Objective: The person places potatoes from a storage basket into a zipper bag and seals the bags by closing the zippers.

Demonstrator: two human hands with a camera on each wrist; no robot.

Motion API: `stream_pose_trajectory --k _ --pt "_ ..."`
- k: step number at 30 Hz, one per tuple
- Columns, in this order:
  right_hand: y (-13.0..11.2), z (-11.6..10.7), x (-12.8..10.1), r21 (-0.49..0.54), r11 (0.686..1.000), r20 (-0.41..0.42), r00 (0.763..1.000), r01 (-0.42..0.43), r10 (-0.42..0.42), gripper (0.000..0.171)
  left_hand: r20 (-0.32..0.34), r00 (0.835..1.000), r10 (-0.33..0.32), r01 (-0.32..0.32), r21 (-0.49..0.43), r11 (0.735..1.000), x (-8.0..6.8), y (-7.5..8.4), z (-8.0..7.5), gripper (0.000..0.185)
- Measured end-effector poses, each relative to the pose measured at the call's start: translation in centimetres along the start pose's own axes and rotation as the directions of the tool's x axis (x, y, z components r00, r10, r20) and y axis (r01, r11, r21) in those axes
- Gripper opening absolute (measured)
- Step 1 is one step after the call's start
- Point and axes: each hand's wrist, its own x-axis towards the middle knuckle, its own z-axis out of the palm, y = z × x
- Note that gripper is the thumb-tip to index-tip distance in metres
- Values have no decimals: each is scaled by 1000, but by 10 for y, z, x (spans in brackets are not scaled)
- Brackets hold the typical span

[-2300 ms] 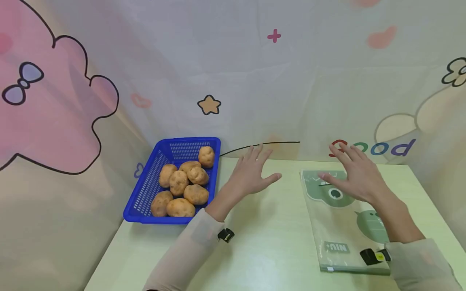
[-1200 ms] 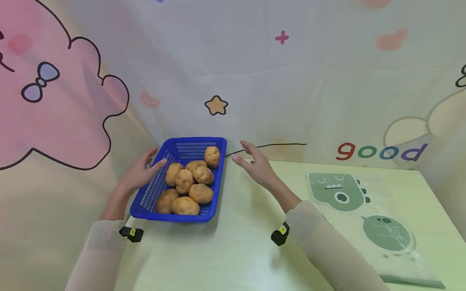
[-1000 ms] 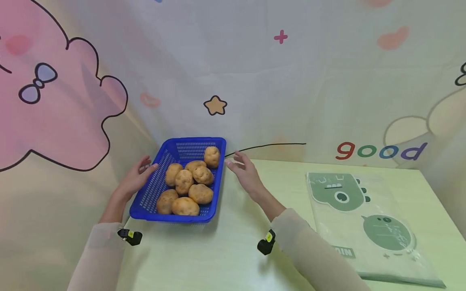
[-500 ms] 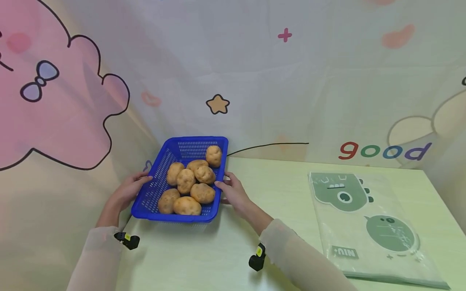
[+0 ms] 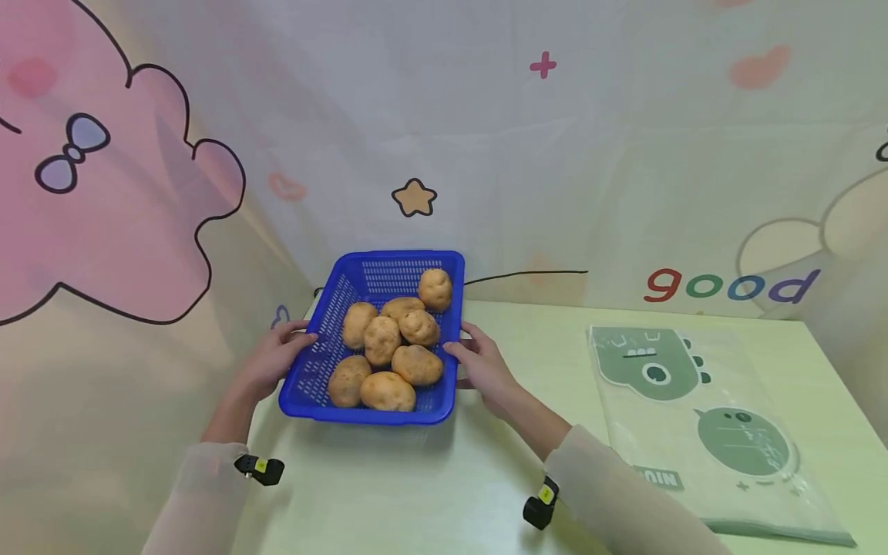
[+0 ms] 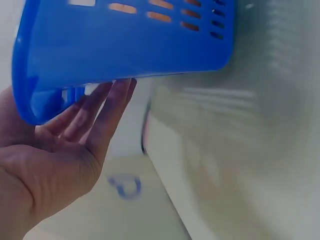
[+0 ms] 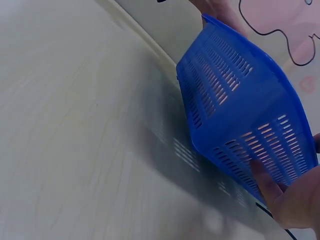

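- Gripping the blue basket [image 5: 444,401] at both long sides, the two hands now carry it; half a second ago they had only just closed on its rims, with the basket resting at the far left corner of the counter [image 5: 444,493].
- The left hand [image 5: 274,362] has its thumb over the left rim and its fingers [image 6: 107,107] stretched underneath, clamped on the basket; the left wrist view shows the blue underside resting on those fingers.
- The right hand [image 5: 486,368] is clamped on the right rim in the same way, thumb on top; in the right wrist view the basket wall [image 7: 240,110] hangs tilted above the counter with its shadow below.
- The basket has come up off the counter and shifted right and toward the person since the last picture, so it is now held in the air rather than standing on the surface.
- The potatoes [image 5: 391,347] lie heaped inside in much the same order as before; none has rolled out.
- The printed plastic bag [image 5: 694,416] lies flat on the right side of the counter, well apart from the basket and untouched.
- Judging from this, the lift has been made and the load is moving toward the middle of the counter.
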Motion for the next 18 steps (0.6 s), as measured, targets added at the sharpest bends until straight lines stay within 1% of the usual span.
stream_pose_trajectory --k 3,6,8,11,14,18 --pt "-5 -25 -14 -13 1000 -5 1000 6 -6 60 4 1000 31 -30 -13 999 1 14 21 56" --pt "-8 -54 -27 -21 1000 -20 1000 7 -7 60 1 999 54 -54 -32 998 2 28 47 53" --pt "-9 -70 -37 -29 1000 -34 999 2 -3 60 -4 998 62 -62 -40 997 3 34 64 51" --pt "-9 -91 -51 -51 999 -58 998 -14 11 60 -9 999 50 -50 -64 997 2 37 87 48" --pt "-8 -105 -67 -82 996 -81 996 -31 25 62 -7 1000 26 -26 -84 996 0 36 106 45" --pt "-2 -117 -83 -95 995 -98 995 -34 25 64 7 1000 18 -17 -99 995 -2 31 126 43"
